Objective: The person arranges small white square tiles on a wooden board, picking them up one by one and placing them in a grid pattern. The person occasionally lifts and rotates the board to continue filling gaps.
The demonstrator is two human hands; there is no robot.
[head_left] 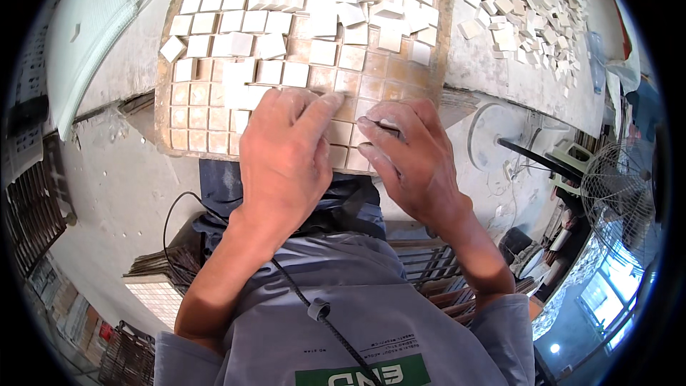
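Both my hands are over the near part of a tan grid board point(204, 116) with square compartments. My left hand point(282, 150) is bent, its fingers curled down near small white square tiles point(295, 73). Its forefinger points right along the board; what its fingertips hold, if anything, is hidden. To its right is my right hand point(421, 157), palm turned inward, with thumb and forefinger apart just above the cells. I see nothing held between those two. Pale tiles sit in some cells between my hands; others lie loose and tilted toward the board's far side.
A large heap of loose tiles point(532, 3) covers the table to the right. White mesh sheets point(93, 28) hang at the left. A round white stool seat point(489, 136) and a standing fan point(620, 187) are at the right. Stacked boards point(161, 264) stand lower left.
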